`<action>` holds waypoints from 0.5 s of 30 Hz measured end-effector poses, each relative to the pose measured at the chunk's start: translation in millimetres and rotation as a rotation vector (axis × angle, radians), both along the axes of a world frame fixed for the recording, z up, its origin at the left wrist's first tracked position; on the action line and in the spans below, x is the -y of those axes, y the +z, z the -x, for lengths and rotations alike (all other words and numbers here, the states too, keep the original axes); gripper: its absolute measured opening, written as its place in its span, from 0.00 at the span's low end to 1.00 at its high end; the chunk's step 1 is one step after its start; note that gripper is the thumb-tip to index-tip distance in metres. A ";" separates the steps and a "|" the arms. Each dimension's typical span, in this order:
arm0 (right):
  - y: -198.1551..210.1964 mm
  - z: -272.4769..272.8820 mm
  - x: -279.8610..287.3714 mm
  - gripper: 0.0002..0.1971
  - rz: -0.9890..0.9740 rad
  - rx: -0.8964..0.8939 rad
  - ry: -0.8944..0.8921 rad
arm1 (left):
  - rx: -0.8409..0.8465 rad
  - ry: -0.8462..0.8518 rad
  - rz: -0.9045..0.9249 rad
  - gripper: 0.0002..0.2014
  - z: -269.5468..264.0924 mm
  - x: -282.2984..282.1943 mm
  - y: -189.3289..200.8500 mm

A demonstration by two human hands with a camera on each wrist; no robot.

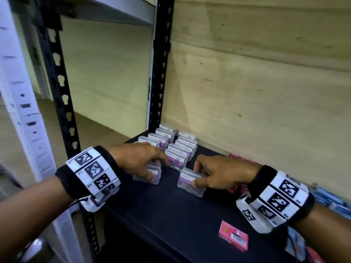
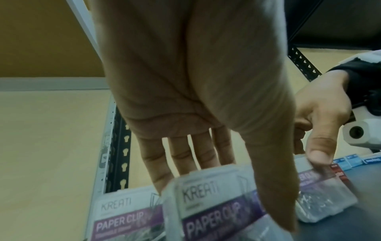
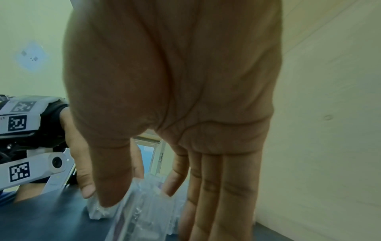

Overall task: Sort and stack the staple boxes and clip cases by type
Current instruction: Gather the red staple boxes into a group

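your left hand (image 1: 139, 161) sat on the black shelf (image 1: 171, 209) at the near end of the left row of clip cases (image 1: 158, 136). thumb and fingers were curled round one clear paper clip case (image 1: 152, 174), thumb on its near face, fingers behind it; the left wrist view showed the same pinch on that case (image 2: 208, 210), label reading "paper clip". another labelled case (image 2: 125, 213) stood just left of it in that view.

right of that left row stood a second row of clip cases (image 1: 185, 148), both rows running back toward the plywood wall (image 1: 256, 82).

your right hand (image 1: 222, 174) was just right of and nearer than the second row. it pinched a second clear clip case (image 1: 190, 184) by its top edge, thumb on the near face, fingers over the far side. that case stood on the shelf, apart from both rows. the right wrist view showed the thumb (image 3: 111, 179) on blurred clear plastic (image 3: 136, 212).

behind the right hand, against the wall, lay red staple boxes (image 1: 236, 156). blue boxes (image 1: 330, 201) lay further right along the wall. one red staple box (image 1: 233, 237) lay flat near the shelf's front edge, well apart from the rows, below your right wrist.
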State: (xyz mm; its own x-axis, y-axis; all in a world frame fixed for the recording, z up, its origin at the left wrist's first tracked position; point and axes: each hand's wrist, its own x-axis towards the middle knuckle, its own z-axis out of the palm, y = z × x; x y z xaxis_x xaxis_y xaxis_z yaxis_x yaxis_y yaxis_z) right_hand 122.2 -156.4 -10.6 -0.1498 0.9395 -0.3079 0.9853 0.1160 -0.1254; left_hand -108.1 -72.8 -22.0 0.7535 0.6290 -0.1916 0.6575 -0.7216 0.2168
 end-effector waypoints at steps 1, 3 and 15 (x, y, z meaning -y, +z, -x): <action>1.1 -2.5 2.2 0.18 -0.010 -0.030 0.010 | 0.024 0.005 -0.010 0.28 3.6 0.7 0.6; 3.9 -7.8 5.6 0.18 -0.037 -0.102 0.051 | 0.068 0.013 -0.056 0.28 13.1 1.9 1.1; 0.0 -2.2 -8.0 0.18 -0.111 -0.156 0.195 | 0.195 0.011 -0.245 0.20 46.9 -14.1 -23.2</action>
State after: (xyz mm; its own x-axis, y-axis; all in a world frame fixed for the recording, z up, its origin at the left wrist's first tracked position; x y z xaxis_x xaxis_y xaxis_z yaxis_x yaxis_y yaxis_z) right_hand 124.4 -148.5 -10.6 -0.3689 0.9149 -0.1637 0.9127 0.3232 -0.2501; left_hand -154.9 -58.7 -45.2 0.7537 0.6472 0.1142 0.6290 -0.7608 0.1598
